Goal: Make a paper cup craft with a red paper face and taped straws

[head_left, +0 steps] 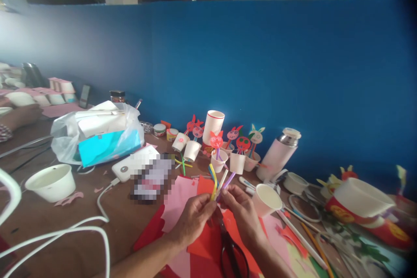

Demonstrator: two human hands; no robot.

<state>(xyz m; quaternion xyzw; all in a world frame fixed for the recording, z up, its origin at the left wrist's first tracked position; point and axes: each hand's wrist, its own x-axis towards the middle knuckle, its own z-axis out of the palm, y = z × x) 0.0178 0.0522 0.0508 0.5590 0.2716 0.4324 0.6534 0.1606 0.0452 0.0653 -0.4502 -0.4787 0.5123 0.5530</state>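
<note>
left hand (pixel 192 213) and right hand (pixel 240 205) nearly meet above overlapping red and pink paper sheets (pixel 177 200), black-handled scissors (pixel 230 243) beneath them. beyond, several small white paper cups (pixel 237 163) already bear round paper animal faces (pixel 216 140); the slim yellow stick (pixel 214 178), white stick (pixel 223 177) and purple stick (pixel 229 180) between the hands show no face yet. wrists angle inward, fingertips pinched narrow, left on yellow, right on purple; which grips the white is unclear.
</note>
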